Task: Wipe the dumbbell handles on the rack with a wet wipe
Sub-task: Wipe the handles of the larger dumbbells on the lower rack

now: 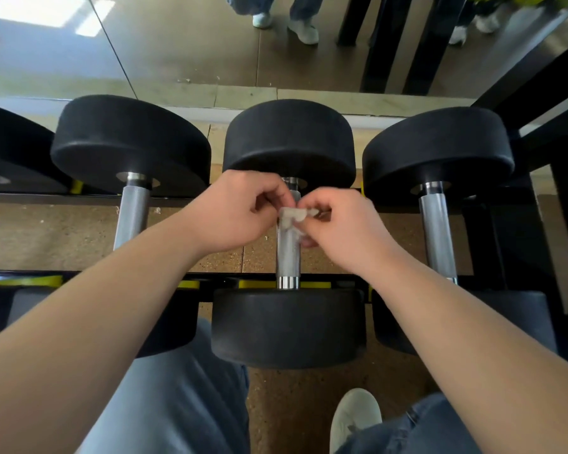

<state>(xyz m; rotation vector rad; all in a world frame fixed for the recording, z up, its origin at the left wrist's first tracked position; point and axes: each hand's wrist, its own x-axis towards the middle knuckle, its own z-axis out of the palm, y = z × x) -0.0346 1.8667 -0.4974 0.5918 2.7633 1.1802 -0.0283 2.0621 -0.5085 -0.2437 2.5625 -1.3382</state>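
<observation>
Two hands [236, 211] [345, 231] pinching one wipe [291, 217], four dumbbells [0, 152] [130, 142] [289, 139] [438, 145]

Black rack [217, 283] holds dumbbells [289, 142] side by side.

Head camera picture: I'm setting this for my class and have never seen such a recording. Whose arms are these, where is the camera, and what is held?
No machine here: the camera sits on a person's head and looks down at their own bare arms. The left hand and the right hand both pinch a small crumpled white wet wipe with curled fingers, over the far part of the ridged silver metal handle of the middle black dumbbell. It lies between a left dumbbell and a right dumbbell on a black metal rack with yellow pads. A wall mirror behind reflects legs and shoes.
</observation>
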